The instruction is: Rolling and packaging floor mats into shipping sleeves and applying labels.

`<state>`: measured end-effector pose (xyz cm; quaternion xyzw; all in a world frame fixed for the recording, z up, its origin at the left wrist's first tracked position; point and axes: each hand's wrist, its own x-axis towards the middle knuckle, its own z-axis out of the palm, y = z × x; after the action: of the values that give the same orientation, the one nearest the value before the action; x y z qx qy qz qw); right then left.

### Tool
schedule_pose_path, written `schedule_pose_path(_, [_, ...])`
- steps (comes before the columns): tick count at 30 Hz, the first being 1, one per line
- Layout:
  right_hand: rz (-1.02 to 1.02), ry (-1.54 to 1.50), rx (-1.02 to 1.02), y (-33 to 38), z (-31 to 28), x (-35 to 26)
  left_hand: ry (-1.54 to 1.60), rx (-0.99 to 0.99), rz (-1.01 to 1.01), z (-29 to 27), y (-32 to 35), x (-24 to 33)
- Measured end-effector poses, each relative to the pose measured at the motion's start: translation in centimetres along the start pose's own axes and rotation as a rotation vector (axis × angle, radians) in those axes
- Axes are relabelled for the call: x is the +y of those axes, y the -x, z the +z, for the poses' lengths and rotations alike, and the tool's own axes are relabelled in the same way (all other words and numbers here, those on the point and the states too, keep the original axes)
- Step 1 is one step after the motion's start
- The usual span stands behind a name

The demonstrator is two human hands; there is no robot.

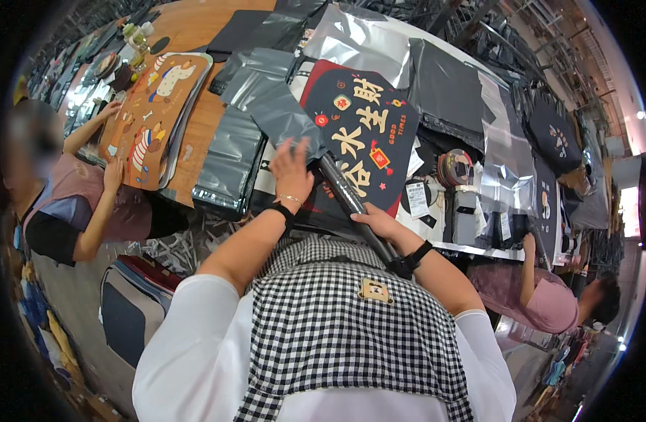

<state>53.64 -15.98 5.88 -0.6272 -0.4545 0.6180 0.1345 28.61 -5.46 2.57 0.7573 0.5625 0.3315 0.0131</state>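
Note:
My right hand [379, 222] is closed around a dark, shiny roll [345, 191] that slants from the table toward my apron. The roll's far end meets the edge of a grey plastic mailing bag [281, 112]. My left hand [293, 174] lies on that bag beside the roll's end, fingers stretched out and slightly blurred. Under the roll is a dark floor mat [400, 137] with a red edge, pale characters and small red pictures. A stack of folded grey plastic bags [228, 158] sits left of my left hand.
At left, a person [91, 190] handles a brown dog-patterned mat [154, 119]. Another person [537, 299] stands at right by the table. Clear plastic sheets [509, 165], a tape roll [455, 169] and a labelled packet [416, 200] lie right of the mat. Stacked mats [133, 306] stand low at left.

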Motion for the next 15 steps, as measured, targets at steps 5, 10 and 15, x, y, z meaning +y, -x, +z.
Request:
schedule_pose_path(5, [-0.041,0.021,-0.078,-2.4,1.0,-0.7,0.285,-0.369,-0.887,1.8,1.1,-6.0])
schedule_pose_path(10, [-0.086,-0.034,-0.069,-5.3,1.2,-1.3,0.23,-0.502,-0.52,4.1,-0.5,-2.6])
schedule_pose_path(15, [-0.222,-0.287,0.214,-7.2,6.3,-1.8,0.262,-0.577,-0.415,3.1,1.8,-2.8])
